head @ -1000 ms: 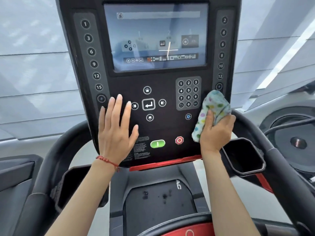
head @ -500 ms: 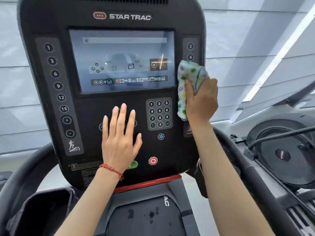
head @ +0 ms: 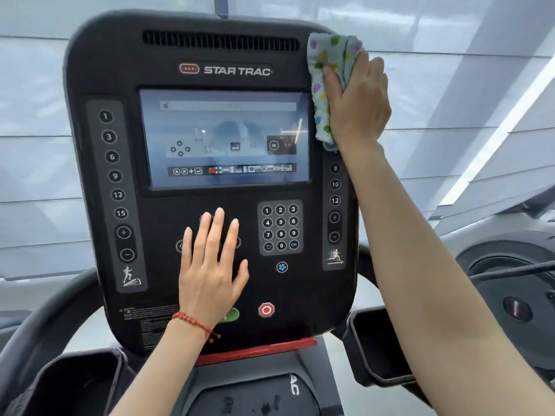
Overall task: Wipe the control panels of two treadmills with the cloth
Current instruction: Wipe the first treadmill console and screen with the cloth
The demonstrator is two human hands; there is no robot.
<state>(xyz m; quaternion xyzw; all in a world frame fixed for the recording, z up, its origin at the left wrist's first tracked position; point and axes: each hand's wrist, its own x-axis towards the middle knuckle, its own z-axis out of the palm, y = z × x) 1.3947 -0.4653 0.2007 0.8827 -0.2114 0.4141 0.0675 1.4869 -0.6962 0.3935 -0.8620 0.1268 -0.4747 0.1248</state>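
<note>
Right hand (head: pixel 357 106) clamps bunched cloth (head: pixel 330 85) flat against control panel (head: pixel 234 70) upper right corner, likely for wiping pressure; left hand (head: pixel 210 265) spread, pressed on centre buttons, probably bracing panel

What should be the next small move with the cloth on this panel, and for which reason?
Probably sweep the cloth leftward along the top of the control panel. The right hand presses it at the upper right corner, while the vent and logo strip lie beside it. The left hand rests flat lower down.
</note>
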